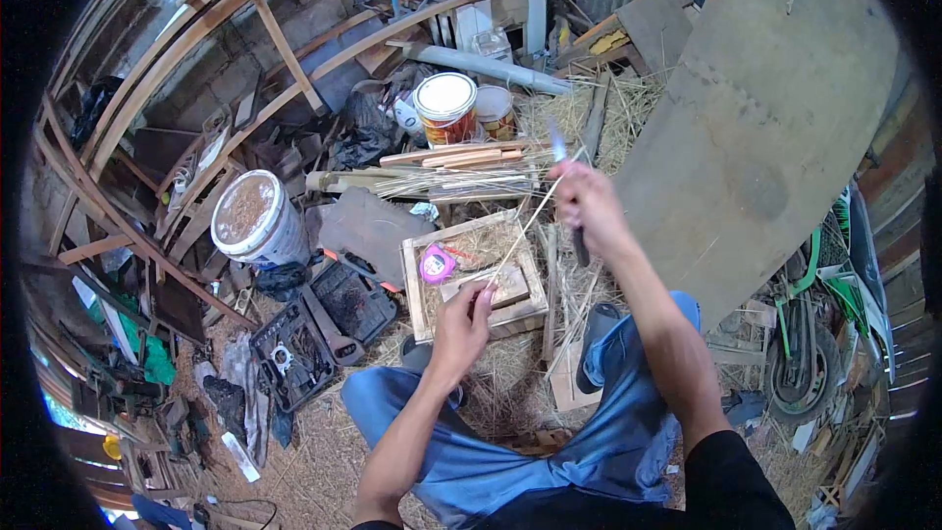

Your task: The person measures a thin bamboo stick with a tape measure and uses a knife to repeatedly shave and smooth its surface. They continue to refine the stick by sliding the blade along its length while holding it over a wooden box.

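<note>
My left hand [461,329] is closed, pinching the lower end of a thin pale bamboo strip [525,233] over a wooden crate. The strip slants up and away to my right hand [589,206], which is wrapped around a knife. The knife's blade [557,142] points up and away, slightly blurred, and its dark handle [581,248] sticks out below the fist. Blade and strip cross close together near the fingers. On the wooden crate [415,296] lie a pink tape measure [437,263] and a small wood block [507,285].
Beyond the crate lies a bundle of thin strips [456,183], with paint buckets [444,103] behind it. An open tool case [299,353] and a white bucket [257,221] stand to the left. A large board [756,137] leans at the right, above a small bicycle wheel [803,368].
</note>
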Action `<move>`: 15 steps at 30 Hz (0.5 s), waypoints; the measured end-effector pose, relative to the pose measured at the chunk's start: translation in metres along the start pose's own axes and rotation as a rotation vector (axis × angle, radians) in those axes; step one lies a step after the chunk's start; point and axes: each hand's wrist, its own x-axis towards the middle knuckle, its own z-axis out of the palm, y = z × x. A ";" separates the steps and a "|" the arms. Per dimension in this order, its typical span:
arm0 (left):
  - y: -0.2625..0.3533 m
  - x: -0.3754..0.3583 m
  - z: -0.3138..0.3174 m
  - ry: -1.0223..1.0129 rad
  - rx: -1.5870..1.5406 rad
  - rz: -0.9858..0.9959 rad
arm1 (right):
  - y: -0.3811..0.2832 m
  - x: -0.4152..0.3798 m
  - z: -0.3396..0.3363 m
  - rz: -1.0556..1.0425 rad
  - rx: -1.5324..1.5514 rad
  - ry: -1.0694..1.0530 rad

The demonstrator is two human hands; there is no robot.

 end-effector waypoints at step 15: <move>0.019 0.001 -0.008 0.086 0.194 0.138 | 0.029 -0.033 0.030 0.243 -0.314 -0.188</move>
